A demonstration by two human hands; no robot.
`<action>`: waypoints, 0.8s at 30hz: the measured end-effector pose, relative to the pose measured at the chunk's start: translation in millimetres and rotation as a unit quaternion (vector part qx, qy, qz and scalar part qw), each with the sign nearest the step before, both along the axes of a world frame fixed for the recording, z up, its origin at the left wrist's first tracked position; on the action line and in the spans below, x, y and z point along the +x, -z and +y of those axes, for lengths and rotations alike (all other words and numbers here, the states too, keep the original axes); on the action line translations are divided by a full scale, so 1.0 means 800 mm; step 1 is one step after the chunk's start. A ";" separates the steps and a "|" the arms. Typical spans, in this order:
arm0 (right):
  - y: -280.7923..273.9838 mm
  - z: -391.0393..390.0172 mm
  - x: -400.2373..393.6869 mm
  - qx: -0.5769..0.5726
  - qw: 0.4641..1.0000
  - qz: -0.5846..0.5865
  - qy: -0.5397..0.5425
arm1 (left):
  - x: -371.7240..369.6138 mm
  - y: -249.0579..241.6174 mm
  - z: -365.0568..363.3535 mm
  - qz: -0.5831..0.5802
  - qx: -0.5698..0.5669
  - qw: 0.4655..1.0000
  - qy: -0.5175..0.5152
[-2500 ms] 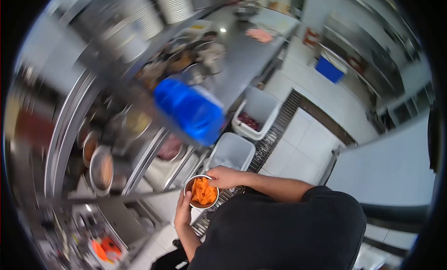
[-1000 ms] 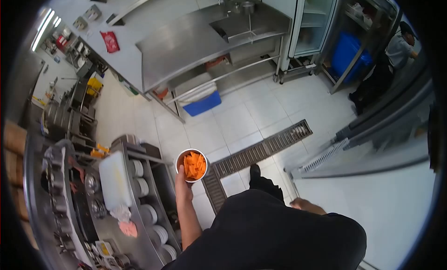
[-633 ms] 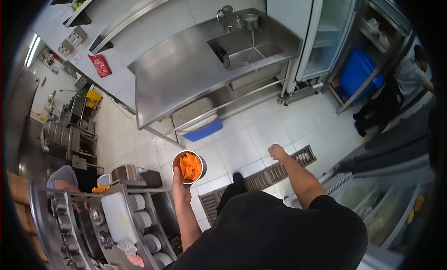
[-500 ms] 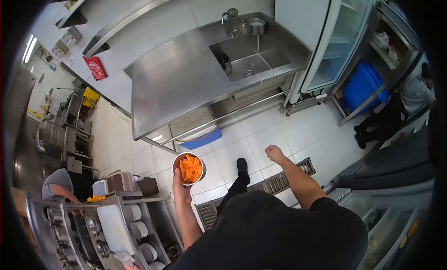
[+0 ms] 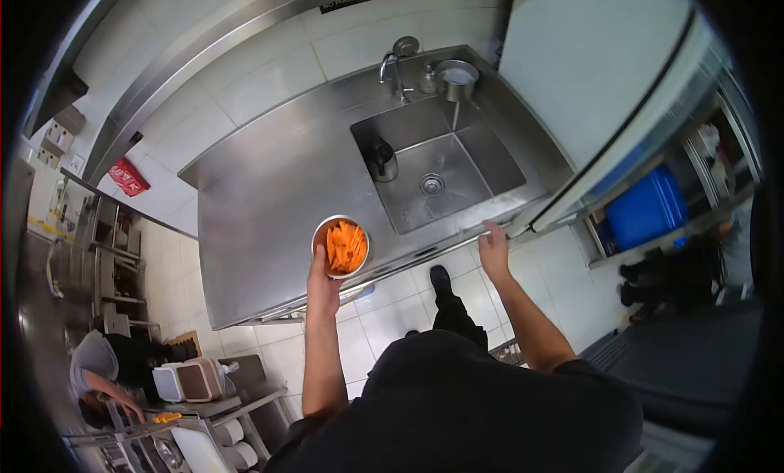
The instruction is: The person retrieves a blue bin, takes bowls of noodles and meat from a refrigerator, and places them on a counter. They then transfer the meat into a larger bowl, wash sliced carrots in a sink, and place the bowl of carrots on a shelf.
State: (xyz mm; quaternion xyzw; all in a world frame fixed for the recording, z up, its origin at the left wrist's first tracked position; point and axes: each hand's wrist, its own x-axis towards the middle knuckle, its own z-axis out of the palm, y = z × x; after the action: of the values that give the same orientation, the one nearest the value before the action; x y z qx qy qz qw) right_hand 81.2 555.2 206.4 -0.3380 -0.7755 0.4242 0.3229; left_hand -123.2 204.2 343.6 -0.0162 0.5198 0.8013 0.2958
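My left hand (image 5: 321, 279) holds a round metal container (image 5: 367, 261) by its left side. Orange cut pieces (image 5: 346, 246) that look like carrot fill it. The container is over the front part of the steel counter (image 5: 269, 195). My right hand (image 5: 493, 249) is near the counter's front edge, below the sink (image 5: 474, 167), with its fingers partly spread and nothing in them. Inside the sink at the left stands a dark-handled metal jug (image 5: 384, 163). Behind the sink are a faucet (image 5: 395, 75), a small glass bottle (image 5: 429, 79) and a metal pot (image 5: 457, 83).
A tall fridge (image 5: 604, 57) stands right of the sink. Beyond it are a blue bin (image 5: 649, 209) and a person in dark trousers (image 5: 678, 273). Another person (image 5: 91, 363) bends over at the lower left, near lidded containers (image 5: 192, 381). A red packet (image 5: 128, 177) lies far left.
The counter and sink are closer. My left hand has brought the container from above the floor to over the counter. My right hand has moved toward the counter edge and its fingers have loosened.
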 end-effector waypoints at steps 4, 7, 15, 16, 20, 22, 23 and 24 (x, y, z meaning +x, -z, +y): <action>-0.026 0.101 -0.190 -0.061 0.998 0.022 -0.022 | -0.053 -0.007 0.096 0.009 0.002 0.999 -0.039; -0.024 0.158 -0.324 -0.016 0.999 -0.008 -0.051 | -0.070 -0.013 0.141 -0.026 -0.021 0.997 -0.077; 0.019 0.283 -0.599 0.204 0.951 -0.189 -0.134 | -0.140 0.010 0.221 -0.022 -0.031 0.995 -0.092; 0.026 0.291 -0.617 0.198 0.941 -0.236 -0.141 | -0.153 0.016 0.235 -0.023 -0.054 0.993 -0.102; 0.044 0.295 -0.653 0.195 0.889 -0.386 -0.148 | -0.202 0.040 0.281 -0.044 -0.098 0.989 -0.101; 0.041 0.289 -0.656 0.164 0.882 -0.418 -0.142 | -0.224 0.050 0.298 -0.055 -0.100 0.990 -0.088; 0.040 0.288 -0.654 0.148 0.878 -0.435 -0.134 | -0.237 0.054 0.308 -0.060 -0.100 0.990 -0.077; 0.038 0.287 -0.647 0.143 0.878 -0.436 -0.136 | -0.250 0.071 0.320 -0.060 -0.083 0.992 -0.071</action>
State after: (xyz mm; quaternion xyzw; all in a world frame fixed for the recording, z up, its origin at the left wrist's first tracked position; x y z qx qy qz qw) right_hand -436.1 785.1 176.3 -0.3302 -0.9284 0.1580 -0.0645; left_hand -323.4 460.6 287.0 -0.1253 0.5631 0.7723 0.2660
